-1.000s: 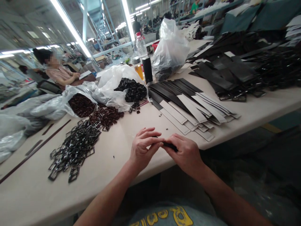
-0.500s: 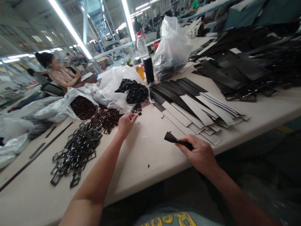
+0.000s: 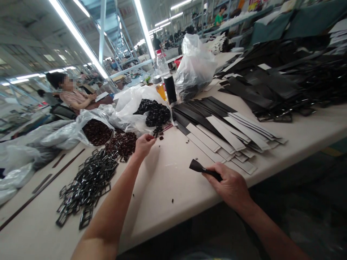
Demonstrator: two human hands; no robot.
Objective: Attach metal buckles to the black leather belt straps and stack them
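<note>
My left hand [image 3: 145, 146] reaches over the table with thumb and fingers pinched together, beside small dark loops [image 3: 161, 138] at the foot of a black heap. Whatever is between those fingertips is too small to make out. In my right hand [image 3: 230, 183] is a black strap [image 3: 199, 166], gripped near its end, with a flared tip sticking out to the left above the table's front edge. To the left of my left hand lie a pile of small brown loops [image 3: 121, 142] and a heap of shiny black rectangular buckles [image 3: 86, 180].
Black-and-white strips [image 3: 217, 133] lie fanned out at the right, before a stack of dark straps [image 3: 284, 83]. Open plastic bags hold brown loops [image 3: 97, 131] and black pieces [image 3: 154, 110]. A black cylinder [image 3: 170, 89] and a bottle [image 3: 162, 63] stand behind. Another person [image 3: 74, 94] sits far left.
The camera view has tilted up a little, so the table appears lower. My left hand has edged slightly farther toward the black heap. My right hand keeps its hold on the strap.
</note>
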